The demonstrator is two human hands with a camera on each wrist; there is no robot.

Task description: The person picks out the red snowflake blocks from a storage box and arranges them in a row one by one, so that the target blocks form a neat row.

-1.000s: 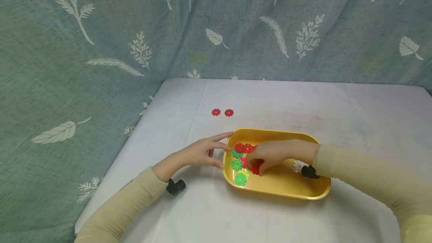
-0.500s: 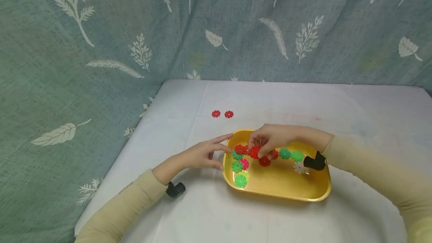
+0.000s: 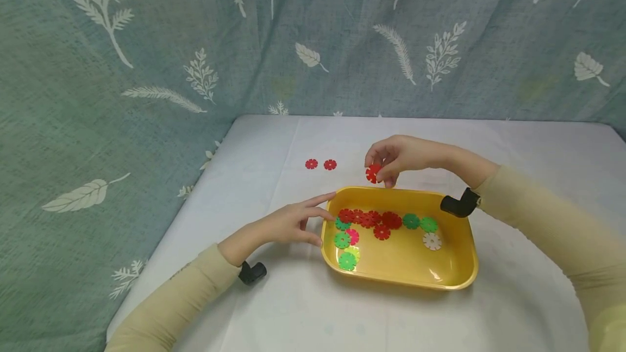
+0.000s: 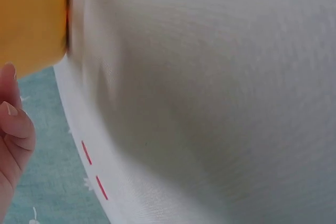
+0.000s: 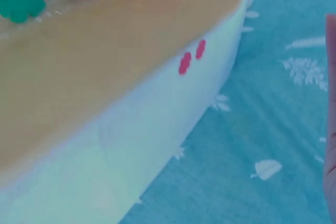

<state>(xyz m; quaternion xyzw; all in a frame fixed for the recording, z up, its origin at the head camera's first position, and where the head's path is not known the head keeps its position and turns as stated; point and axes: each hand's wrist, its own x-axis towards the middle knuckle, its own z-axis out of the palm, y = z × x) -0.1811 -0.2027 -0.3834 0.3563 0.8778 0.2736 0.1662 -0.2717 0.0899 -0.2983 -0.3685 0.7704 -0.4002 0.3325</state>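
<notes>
A red notched disc [image 3: 373, 173] is pinched between the thumb and fingers of my right hand [image 3: 403, 156], just beyond the far rim of the yellow tray [image 3: 406, 278]. My left hand [image 3: 288, 224] touches the tray's left end with extended fingers; the left wrist view shows only part of this hand [image 4: 13, 140] near the yellow wall. Inside the tray lie several red discs [image 3: 382, 232], several green discs [image 3: 348, 261], a pink one [image 3: 352, 236], a yellow one partly covered, and a white disc [image 3: 432, 241].
Two red discs [image 3: 311, 164] lie side by side on the white tablecloth [image 3: 274, 308] behind the tray. A patterned blue-green curtain [image 3: 342, 42] hangs along the table's far and left edges. Black wrist cameras [image 3: 461, 203] are strapped to both wrists.
My right hand has picked a red disc out of the tray and carried it up and away over the far rim. The left hand has stayed at the tray's left end.
</notes>
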